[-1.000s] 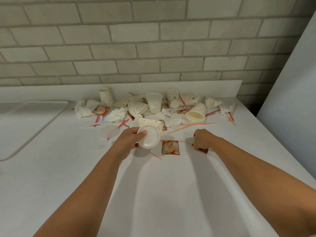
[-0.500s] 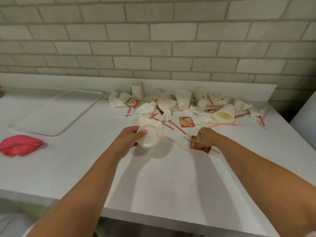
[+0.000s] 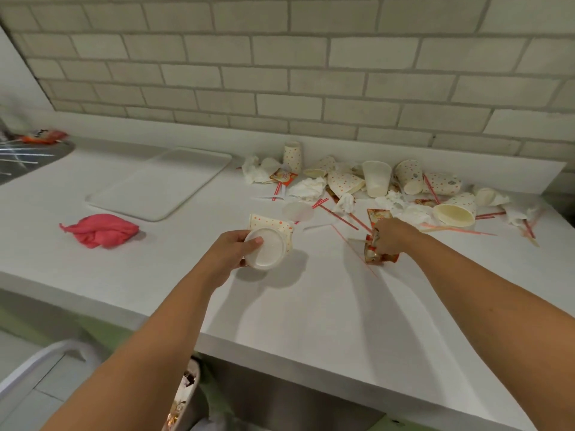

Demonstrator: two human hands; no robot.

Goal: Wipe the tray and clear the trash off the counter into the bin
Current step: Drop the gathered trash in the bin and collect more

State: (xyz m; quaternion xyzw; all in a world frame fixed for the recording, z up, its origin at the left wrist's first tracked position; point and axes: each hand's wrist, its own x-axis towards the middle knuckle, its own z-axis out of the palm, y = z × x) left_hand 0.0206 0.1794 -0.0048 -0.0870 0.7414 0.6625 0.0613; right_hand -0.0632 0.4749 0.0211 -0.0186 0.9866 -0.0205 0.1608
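My left hand (image 3: 231, 251) grips a dotted paper cup (image 3: 270, 241) with its white base turned toward me, just above the white counter (image 3: 311, 306). To its right, my right hand (image 3: 393, 236) holds red sachets (image 3: 375, 255) and thin red straws against the counter. Behind both hands a heap of trash (image 3: 373, 188) lies along the wall: several dotted cups, crumpled napkins, sachets, straws and a clear lid (image 3: 297, 210). The white tray (image 3: 161, 183) lies flat at the back left. A crumpled pink cloth (image 3: 101, 230) rests in front of the tray.
A metal sink (image 3: 28, 157) with an orange packet sits at the far left. Below the counter's front edge, the rim of a bin (image 3: 183, 396) with trash inside shows between my arms. A white rail (image 3: 40, 362) stands at the lower left. A brick wall backs the counter.
My view has swung left and down, bringing the tray, the pink cloth, the sink and the bin into sight. My right hand has gathered sachets and straws and drawn them nearer.
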